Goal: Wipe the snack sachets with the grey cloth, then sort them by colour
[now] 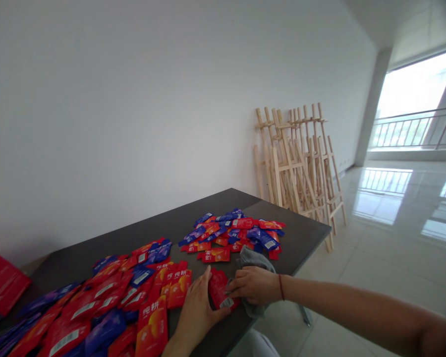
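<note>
A red packet [219, 287] with a white barcode at its near end lies on the dark table. My left hand [198, 307] holds it by the left side, fingers along the far left edge and thumb across the near end. Bunched under my right hand [254, 285] is a grey cloth [258, 258], which this hand grips while its fingertips touch the packet's right side. Just left of my left hand lie red-orange packets [180, 287] with white lettering. Beyond both hands is a loose pile of red and blue packets [236, 230].
A larger heap of red and blue packets [107, 292] covers the left of the dark table [223, 201]. A red box [3, 282] stands at the far left. Several wooden easels [293, 163] lean on the wall past the table's right end.
</note>
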A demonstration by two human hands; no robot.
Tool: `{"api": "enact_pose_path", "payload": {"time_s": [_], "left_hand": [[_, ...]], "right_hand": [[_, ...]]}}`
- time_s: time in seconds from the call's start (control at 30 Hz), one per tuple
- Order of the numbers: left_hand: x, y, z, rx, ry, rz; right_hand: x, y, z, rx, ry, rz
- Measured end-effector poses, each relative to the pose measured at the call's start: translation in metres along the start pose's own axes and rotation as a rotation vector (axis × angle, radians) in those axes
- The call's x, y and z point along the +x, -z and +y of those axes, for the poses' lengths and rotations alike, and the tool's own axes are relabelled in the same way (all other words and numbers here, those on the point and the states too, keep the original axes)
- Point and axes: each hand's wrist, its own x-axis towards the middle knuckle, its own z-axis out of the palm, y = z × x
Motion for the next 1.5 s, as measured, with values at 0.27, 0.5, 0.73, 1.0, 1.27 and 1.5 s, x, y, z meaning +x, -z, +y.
{"api": "enact_pose_path", "payload": {"time_s": [0.27,0.5,0.73,1.0,1.27,1.5], "left_hand": [[0.0,-0.001,-0.002,0.02,0.005,-0.013],[0.0,0.006,0.02,0.189,0.006,-0.114],[0.011,-0.007,0.046,0.316,0.075,-0.179],[0.017,0.035,0.03,0.483,0.104,-0.173],[0.014,0.106,-0.055,0.764,0.273,-0.068],[0.011,0.073,-0.033,0.746,0.199,-0.048]], "right_hand": [[-0.004,0.0,-0.001,-0.007,-0.028,0.005],[0.045,-0.005,0.015,0.001,-0.459,0.084],[0.077,-0.005,0.036,-0.014,-0.745,0.016],[0.076,-0.008,0.031,-0.035,-0.741,0.04],[0.069,-0.006,0.018,-0.014,-0.66,0.04],[0.055,0.004,-0.001,0.101,-0.537,-0.02]]}}
